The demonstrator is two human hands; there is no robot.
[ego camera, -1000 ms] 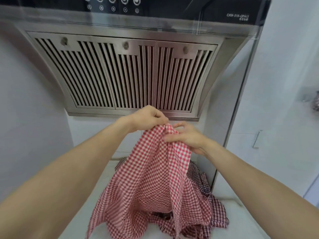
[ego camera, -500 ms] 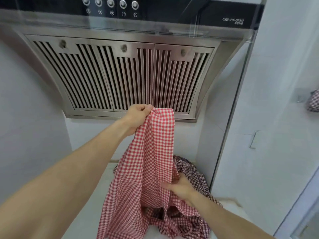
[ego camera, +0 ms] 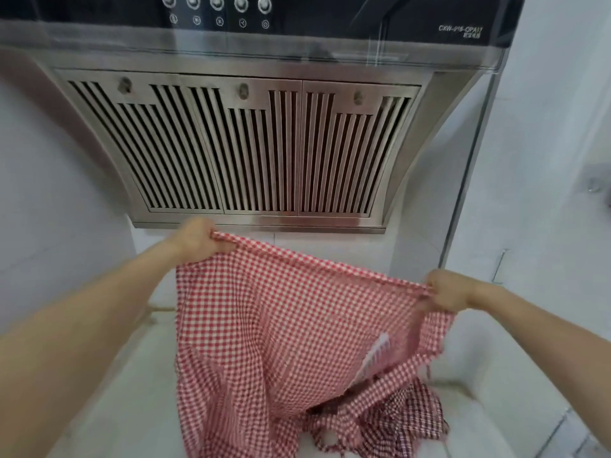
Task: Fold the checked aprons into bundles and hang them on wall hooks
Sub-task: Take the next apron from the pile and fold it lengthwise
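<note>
Left hand (ego camera: 198, 239) and right hand (ego camera: 453, 290) are spread wide apart, each pinching a top corner of the red checked apron (ego camera: 281, 325), held stretched and hanging over the white counter (ego camera: 132, 408). A darker checked apron (ego camera: 413, 421), likely one, blurry, lies heaped on the counter near right. Steel range hood (ego camera: 264, 153) sits beyond the hands.

Cloth apron (ego camera: 281, 325); brushed-metal hood (ego camera: 251, 153)

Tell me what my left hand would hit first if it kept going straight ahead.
Probably the lower edge of the range hood, just above and beyond the left hand; depth is unclear, so it could be the wall below it.
</note>
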